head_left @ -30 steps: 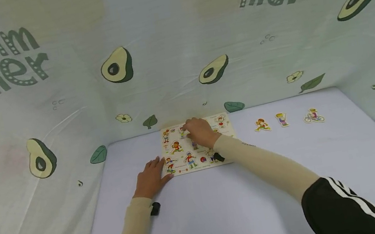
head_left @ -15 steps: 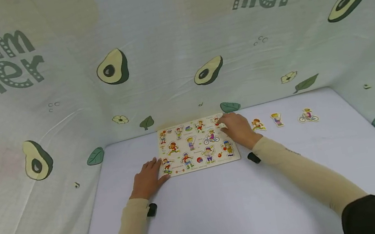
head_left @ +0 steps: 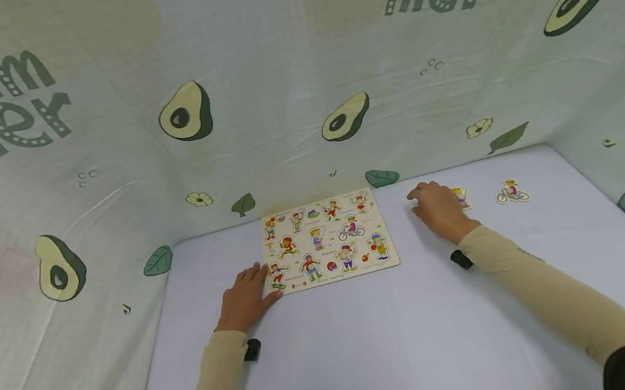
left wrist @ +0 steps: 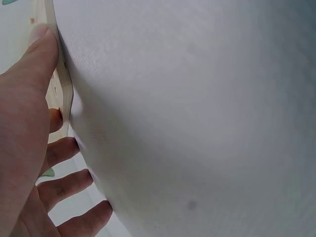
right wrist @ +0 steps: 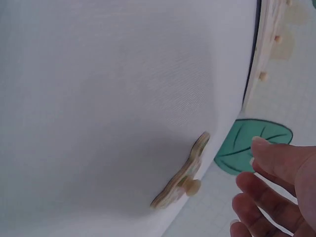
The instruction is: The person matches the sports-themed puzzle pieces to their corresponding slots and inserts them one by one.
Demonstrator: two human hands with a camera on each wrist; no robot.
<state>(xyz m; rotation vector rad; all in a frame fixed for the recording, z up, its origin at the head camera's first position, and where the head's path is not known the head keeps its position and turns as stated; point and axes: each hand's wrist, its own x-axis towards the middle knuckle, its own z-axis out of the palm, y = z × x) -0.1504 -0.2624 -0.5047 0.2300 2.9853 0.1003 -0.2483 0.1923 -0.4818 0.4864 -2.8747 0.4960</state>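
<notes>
A wooden peg puzzle board (head_left: 295, 267) with printed sports figures lies at the far side of the table. My left hand (head_left: 245, 299) rests at its near left corner; in the left wrist view the thumb (left wrist: 42, 57) lies along the board's edge, the other fingers loosely spread. To the right of the board my right hand (head_left: 441, 211) hovers with loosely bent fingers, holding nothing. Below it, in the right wrist view, a knobbed puzzle piece (right wrist: 180, 177) lies on the table, apart from the fingers; the hand hides it in the head view.
Right of my right hand lie a puzzle piece of a figure in purple (head_left: 462, 197), partly covered, and a cyclist piece (head_left: 512, 191). Behind the white table (head_left: 339, 356) hangs a cloth (head_left: 273, 146) printed with avocados and leaves.
My right hand has moved off the board to the right, over the running-figure piece. My left hand has stayed at the board's corner. The view has shifted slightly.
</notes>
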